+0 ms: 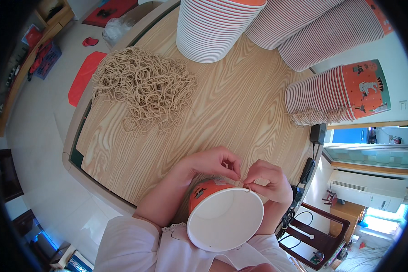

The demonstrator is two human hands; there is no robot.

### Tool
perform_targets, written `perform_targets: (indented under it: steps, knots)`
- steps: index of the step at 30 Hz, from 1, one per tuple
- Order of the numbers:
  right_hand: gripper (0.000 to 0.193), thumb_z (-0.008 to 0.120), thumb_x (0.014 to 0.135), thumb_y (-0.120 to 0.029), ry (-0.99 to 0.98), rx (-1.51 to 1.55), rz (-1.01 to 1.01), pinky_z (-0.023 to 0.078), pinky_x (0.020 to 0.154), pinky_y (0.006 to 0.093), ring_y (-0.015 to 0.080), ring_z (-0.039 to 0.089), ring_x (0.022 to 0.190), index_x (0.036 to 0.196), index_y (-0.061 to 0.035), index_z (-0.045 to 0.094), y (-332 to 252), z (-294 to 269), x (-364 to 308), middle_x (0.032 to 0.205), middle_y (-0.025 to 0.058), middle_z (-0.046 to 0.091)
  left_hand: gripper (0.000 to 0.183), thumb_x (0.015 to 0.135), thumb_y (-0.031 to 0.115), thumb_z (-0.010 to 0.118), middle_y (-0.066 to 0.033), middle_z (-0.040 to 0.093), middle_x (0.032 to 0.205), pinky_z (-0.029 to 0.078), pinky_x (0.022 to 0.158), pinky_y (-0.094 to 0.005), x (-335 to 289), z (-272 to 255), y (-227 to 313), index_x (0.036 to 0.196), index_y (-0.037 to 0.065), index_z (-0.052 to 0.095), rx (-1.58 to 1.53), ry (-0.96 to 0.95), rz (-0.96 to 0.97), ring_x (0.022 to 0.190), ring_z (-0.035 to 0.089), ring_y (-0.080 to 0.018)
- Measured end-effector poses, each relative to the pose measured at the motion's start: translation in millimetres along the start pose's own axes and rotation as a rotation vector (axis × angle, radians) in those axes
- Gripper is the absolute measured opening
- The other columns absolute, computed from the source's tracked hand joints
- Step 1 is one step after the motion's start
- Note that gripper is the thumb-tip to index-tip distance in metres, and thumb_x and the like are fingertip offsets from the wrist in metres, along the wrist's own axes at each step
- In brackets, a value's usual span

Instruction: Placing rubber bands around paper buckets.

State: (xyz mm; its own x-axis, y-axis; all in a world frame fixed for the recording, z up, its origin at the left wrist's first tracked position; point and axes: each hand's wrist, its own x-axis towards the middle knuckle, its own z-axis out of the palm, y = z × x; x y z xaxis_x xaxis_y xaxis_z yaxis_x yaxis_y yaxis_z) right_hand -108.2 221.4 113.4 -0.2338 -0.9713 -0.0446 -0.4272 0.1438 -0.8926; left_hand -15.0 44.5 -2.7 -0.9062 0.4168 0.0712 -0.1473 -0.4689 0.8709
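Observation:
An orange paper bucket (224,222) with a white inside lies tilted against my body, its mouth facing me. At its far rim, a short piece of beige cord (246,186) shows between my fingertips. My left hand (220,162) pinches the cord from the left, fingers closed. From the right, my right hand (269,181) is also closed in a pinch on it, close to the rim. The fingertips nearly meet, so how the cord runs between them is partly hidden. Beyond my left hand, a loose heap of beige cord (145,86) is spread on the wood-grain table (231,109).
Tall nested stacks of paper buckets (213,27) stand at the table's far side. On the right lies a stack of orange buckets (319,95) with cord bits along its side. Black adapters and cables (308,170) line the right edge. A red stool (84,79) stands beyond the left edge.

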Motion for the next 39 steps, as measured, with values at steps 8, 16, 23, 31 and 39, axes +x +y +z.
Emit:
perform_targets:
  steps: [8,16,23,31,39]
  knots:
    - [0.019,0.07,0.069,0.002,-0.054,-0.03,0.01,0.046,0.062,0.0286,0.0201,0.059,0.074,0.086,-0.0071,0.07,0,1,0,0.078,0.0055,0.058,0.012,0.079,0.01,0.07,-0.0024,0.067,0.08,0.046,0.066,-0.0218,-1,3,7,0.088,0.003,0.068,0.088,0.037,-0.042,0.072,0.058,-0.0064]
    - [0.019,0.07,0.069,0.001,-0.063,-0.007,0.0,0.046,0.061,0.0284,0.0202,0.059,0.075,0.087,-0.0068,0.071,0,-1,-1,0.079,0.0063,0.058,0.011,0.079,0.011,0.07,-0.0012,0.067,0.079,0.045,0.065,-0.0215,-1,-1,-2,0.088,0.004,0.069,0.011,0.021,-0.029,0.07,0.057,-0.0056]
    - [0.016,0.072,0.072,-0.002,-0.076,0.028,-0.018,0.045,0.061,0.0281,0.0203,0.059,0.074,0.087,-0.0056,0.071,1,-2,-2,0.079,0.0063,0.058,0.01,0.079,0.01,0.07,-0.0015,0.067,0.079,0.045,0.065,-0.0215,-1,-2,-4,0.088,0.004,0.069,0.012,0.018,-0.023,0.07,0.057,-0.0053]
    - [0.017,0.072,0.072,-0.002,-0.071,0.012,-0.02,0.045,0.061,0.0284,0.0203,0.059,0.074,0.088,-0.0064,0.071,1,-1,-2,0.08,0.006,0.058,0.008,0.081,0.005,0.068,-0.0041,0.067,0.085,0.047,0.072,-0.0225,0,-3,0,0.088,0.002,0.066,0.021,-0.002,-0.051,0.08,0.06,-0.0079]
    - [0.016,0.072,0.072,-0.003,-0.094,-0.003,-0.044,0.045,0.061,0.0288,0.0205,0.059,0.074,0.088,-0.0074,0.071,2,0,-2,0.08,0.0062,0.057,0.007,0.081,0.005,0.068,-0.0036,0.066,0.085,0.047,0.071,-0.0221,-1,-3,-1,0.088,0.002,0.066,0.032,0.007,-0.056,0.079,0.06,-0.0076]
